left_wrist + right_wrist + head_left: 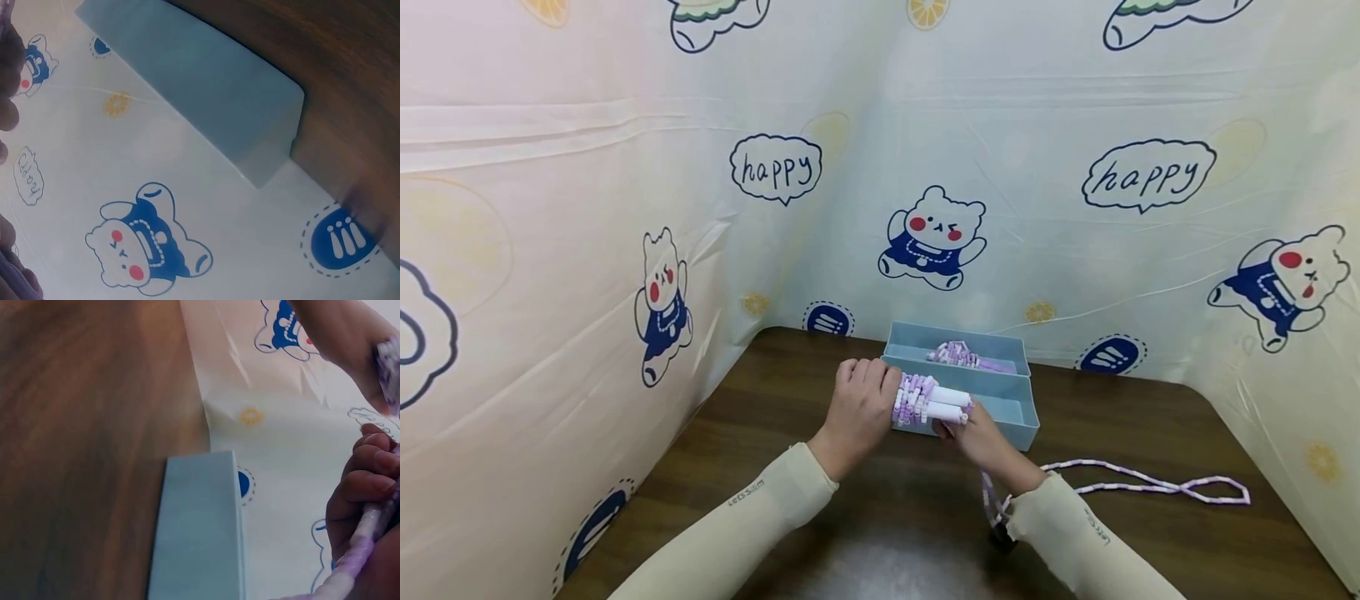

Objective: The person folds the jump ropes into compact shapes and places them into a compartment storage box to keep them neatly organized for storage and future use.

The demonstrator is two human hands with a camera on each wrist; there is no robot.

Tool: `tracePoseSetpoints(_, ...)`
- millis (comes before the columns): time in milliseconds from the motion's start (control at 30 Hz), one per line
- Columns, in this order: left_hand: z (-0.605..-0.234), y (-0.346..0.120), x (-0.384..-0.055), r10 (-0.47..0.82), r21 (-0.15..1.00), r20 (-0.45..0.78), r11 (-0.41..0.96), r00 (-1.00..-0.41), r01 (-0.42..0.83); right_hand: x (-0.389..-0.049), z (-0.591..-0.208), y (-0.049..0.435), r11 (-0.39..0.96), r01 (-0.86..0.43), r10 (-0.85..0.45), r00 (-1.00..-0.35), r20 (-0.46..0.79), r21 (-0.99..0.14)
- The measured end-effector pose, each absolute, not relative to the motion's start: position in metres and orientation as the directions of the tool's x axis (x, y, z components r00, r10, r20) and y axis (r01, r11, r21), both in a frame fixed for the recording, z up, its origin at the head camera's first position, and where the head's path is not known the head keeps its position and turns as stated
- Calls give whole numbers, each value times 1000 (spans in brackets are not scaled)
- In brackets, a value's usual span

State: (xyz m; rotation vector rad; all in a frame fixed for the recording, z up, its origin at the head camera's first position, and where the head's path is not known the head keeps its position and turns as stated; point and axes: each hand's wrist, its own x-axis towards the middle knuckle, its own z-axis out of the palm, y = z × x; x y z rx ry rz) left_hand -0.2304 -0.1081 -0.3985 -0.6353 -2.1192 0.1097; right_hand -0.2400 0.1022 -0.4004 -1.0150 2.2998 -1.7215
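Observation:
A beaded jump rope (912, 398), purple and white, is bunched into folds between the two hands. My left hand (863, 402) grips one end of the bundle, knuckles up; its fingers show only at the left edge of the left wrist view. Two white handles (947, 404) stick out of the bundle toward my right hand (973, 433). In the right wrist view the right hand's fingers (362, 487) curl round a length of beaded rope (356, 553). A rope loop (1150, 483) lies on the table past the right forearm.
Behind the hands stands a light blue box (1017, 408) with two sections; the back one holds another purple and white beaded bundle (958, 354). A dark wooden table (760, 392) lies beneath, with a printed cloth (1015, 233) hanging round its back and sides.

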Motion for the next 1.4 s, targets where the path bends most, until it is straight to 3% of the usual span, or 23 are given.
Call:
tracePoseSetpoints(67,-398,-108,-233,454,-283,752,877,-478,388,-239,-406,99,101,-373,-545,-796,263,-922)
tracePoseSetpoints(167,-398,-108,-236,425,-258,763,891,-488,373,-241,-420,95,111,-403,-546,-789,283,-909)
tracePoseSetpoints(367,-397,-110,-241,412,-267,775,901,-480,342,-230,-428,88,209,-444,-564,-783,264,-871)
tracePoseSetpoints(667,-396,-120,-244,400,-294,759,915,-514,278,-206,-423,89,401,-500,-549,-802,235,-768)
tracePoseSetpoints(1233,-394,-121,-255,417,-330,769,908,-485,257,-174,-400,93,491,-669,-539,-737,409,-558)
tracePoseSetpoints(1400,-393,-118,-257,430,-357,764,903,-482,239,-174,-397,95,561,-721,-508,-687,519,-406)
